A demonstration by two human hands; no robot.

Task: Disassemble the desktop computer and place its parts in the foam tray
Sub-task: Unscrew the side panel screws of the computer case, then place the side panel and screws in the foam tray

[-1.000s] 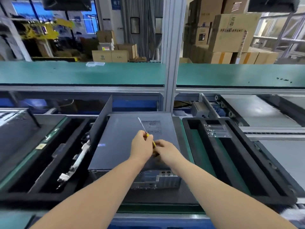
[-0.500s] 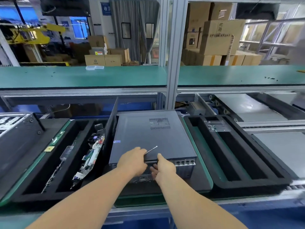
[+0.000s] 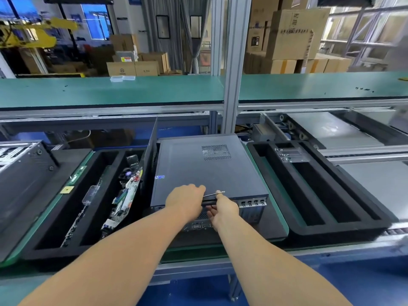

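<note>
The dark grey desktop computer (image 3: 198, 171) lies flat in the middle of the bench, its rear ports facing me. My left hand (image 3: 187, 200) rests at the case's near top edge and grips a screwdriver, whose thin metal shaft (image 3: 213, 194) points right. My right hand (image 3: 223, 209) is just beside it, thumb on top of the cover's rear lip and fingers tucked under it. A black foam tray (image 3: 331, 226) on the right holds only a clear plastic box (image 3: 291, 154). The foam tray (image 3: 55, 244) on the left holds a circuit board (image 3: 125, 199) and small parts.
A dark flat panel (image 3: 150, 155) stands upright between the left tray and the computer. Another black computer chassis (image 3: 22, 171) sits at far left. A green shelf (image 3: 110, 89) and an aluminium post (image 3: 231, 85) rise behind. Grey conveyor plates (image 3: 375, 184) lie to the right.
Both hands have slid from the top of the case to its near rear edge. The screwdriver shaft has swung from pointing away to lying towards the right.
</note>
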